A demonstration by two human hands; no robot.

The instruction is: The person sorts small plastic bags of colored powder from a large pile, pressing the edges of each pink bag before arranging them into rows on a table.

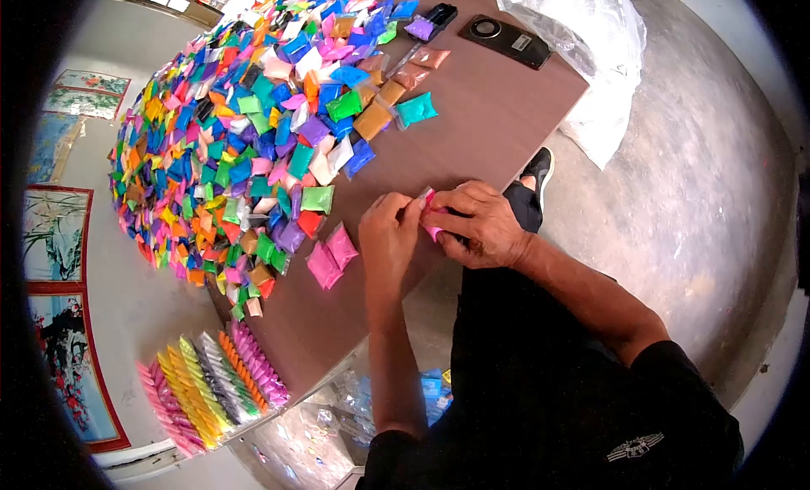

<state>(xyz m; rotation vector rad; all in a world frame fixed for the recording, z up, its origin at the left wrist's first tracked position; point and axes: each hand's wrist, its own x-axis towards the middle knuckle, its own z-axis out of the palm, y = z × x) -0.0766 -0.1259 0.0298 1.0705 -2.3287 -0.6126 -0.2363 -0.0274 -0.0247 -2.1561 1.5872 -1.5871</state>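
Near the front edge of the brown table (pixel 481 110), both hands meet at a small bright pink packet (pixel 432 233). My left hand (pixel 390 228) pinches its left side between thumb and fingers. From the right, my right hand (pixel 485 224) has its fingers closed over the packet and hides much of it. Just left of my left hand lie more pink packets (pixel 325 265), flat on the tabletop. Beyond them rises a large heap of small, many-coloured packets (pixel 245 135), with a teal packet (pixel 417 109) at its right side.
Twisted strips of packets (pixel 202 389) lie in rows at the table's left end. A black device with a round dial (pixel 506 41) and a small black tray (pixel 434 21) sit at the far right. A clear plastic bag (pixel 603 76) hangs past the table edge.
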